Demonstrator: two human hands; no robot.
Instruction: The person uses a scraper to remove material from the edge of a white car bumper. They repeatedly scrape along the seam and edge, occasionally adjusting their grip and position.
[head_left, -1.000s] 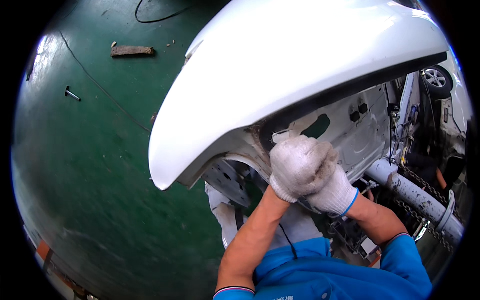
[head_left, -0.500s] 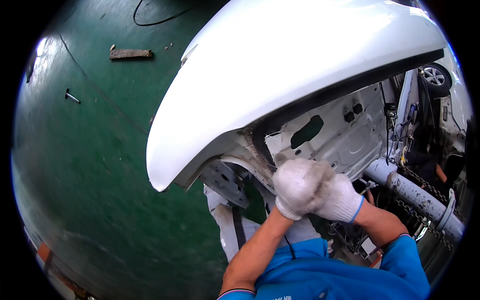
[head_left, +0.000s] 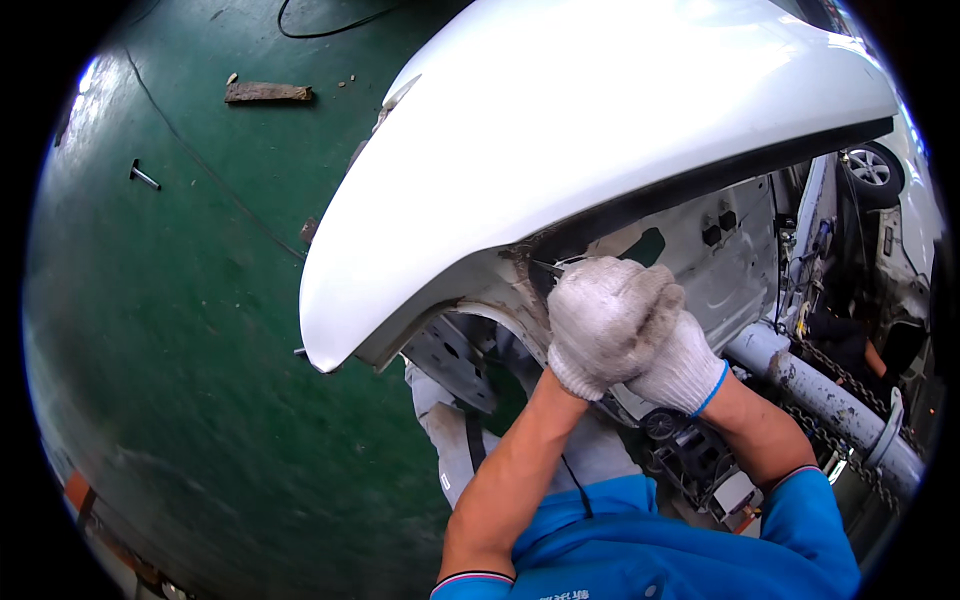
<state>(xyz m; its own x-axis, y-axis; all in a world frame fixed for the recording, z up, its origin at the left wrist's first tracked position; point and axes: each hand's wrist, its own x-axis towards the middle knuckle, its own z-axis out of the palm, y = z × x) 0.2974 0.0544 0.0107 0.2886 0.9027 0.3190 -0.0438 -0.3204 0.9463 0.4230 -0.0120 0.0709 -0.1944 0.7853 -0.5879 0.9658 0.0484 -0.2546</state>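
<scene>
My left hand [head_left: 592,325] and my right hand [head_left: 678,368], both in off-white knitted gloves, are closed together, the left lying over the right. A thin pointed metal tip [head_left: 545,267] sticks out beyond the left glove; the rest of what they grip is hidden. The tip is close to the inner edge of a white car fender [head_left: 560,150], near its rusty, dirty wheel-arch corner [head_left: 515,275]. Behind the hands lies a pale inner body panel [head_left: 715,265] with a dark oval hole, which the gloves partly cover.
A thick grey metal tube [head_left: 810,380] with chains [head_left: 845,450] runs at the right. Beyond it are a car wheel [head_left: 872,170] and a person's arm [head_left: 876,360]. On the green floor lie a hammer [head_left: 146,175], a wooden block [head_left: 268,92] and a black cable [head_left: 330,33].
My joined hands have moved up, away from me, along the fender's inner edge, and now cover part of the oval hole. The view has shifted slightly. Both hands stay closed.
</scene>
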